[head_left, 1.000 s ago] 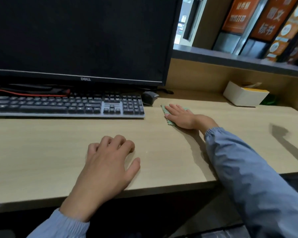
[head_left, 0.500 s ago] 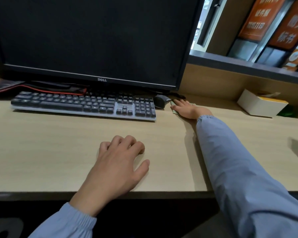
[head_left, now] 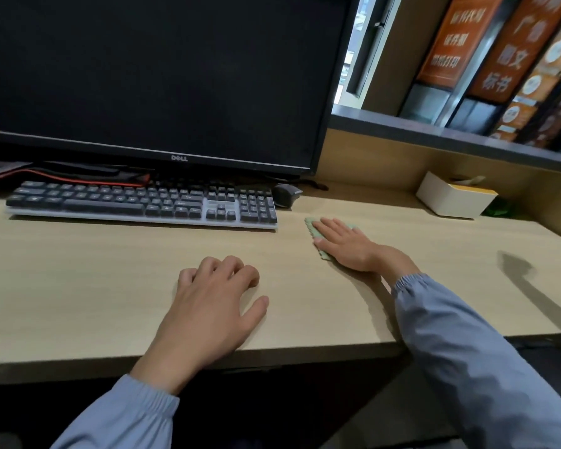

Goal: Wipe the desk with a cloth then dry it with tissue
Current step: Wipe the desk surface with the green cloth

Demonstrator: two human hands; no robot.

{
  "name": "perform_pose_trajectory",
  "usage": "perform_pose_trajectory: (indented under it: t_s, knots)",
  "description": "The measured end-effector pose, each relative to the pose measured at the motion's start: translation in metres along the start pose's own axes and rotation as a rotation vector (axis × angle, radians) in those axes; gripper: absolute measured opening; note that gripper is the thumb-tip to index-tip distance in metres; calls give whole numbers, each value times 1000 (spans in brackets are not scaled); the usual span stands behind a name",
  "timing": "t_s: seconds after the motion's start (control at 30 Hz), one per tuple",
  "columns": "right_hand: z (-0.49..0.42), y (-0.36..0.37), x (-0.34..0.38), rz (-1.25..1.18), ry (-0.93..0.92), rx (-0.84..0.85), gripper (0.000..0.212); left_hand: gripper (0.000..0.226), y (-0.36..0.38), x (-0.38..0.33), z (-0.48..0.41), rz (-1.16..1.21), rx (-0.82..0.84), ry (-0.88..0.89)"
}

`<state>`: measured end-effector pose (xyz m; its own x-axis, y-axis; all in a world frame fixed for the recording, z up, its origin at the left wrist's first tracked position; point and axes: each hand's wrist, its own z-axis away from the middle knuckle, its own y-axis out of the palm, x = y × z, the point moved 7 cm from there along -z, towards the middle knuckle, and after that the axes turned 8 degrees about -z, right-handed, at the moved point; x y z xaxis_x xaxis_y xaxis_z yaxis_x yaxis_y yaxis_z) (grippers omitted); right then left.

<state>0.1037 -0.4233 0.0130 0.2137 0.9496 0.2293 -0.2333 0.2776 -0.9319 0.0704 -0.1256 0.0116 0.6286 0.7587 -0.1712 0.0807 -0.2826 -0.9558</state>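
A pale green cloth [head_left: 312, 226] lies flat on the light wooden desk [head_left: 78, 280], right of the keyboard. My right hand [head_left: 345, 244] presses on it with straight fingers and covers most of it. My left hand [head_left: 212, 306] rests on the desk near the front edge, fingers loosely bent, holding nothing. A white tissue box [head_left: 454, 196] with a yellow top stands at the back right, a tissue poking out of it.
A dark keyboard [head_left: 143, 202] and a black mouse [head_left: 285, 194] sit in front of a large black monitor [head_left: 162, 76]. A wooden back panel and a grey shelf [head_left: 434, 134] border the desk behind. Something green [head_left: 499, 209] lies beside the tissue box.
My right hand has pulled the cloth back from beside the mouse towards me and slightly right. My left hand has stayed in place.
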Motion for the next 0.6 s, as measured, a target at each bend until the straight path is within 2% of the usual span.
perform_pose_trajectory:
  t_s: [0.4, 0.6]
  knots:
    - [170, 54, 13, -40, -33, -58, 59, 45, 2, -3, 4, -33, 12, 6]
    - [150, 48, 7, -58, -32, -14, 61, 35, 1, -4, -1, -23, 54, -1]
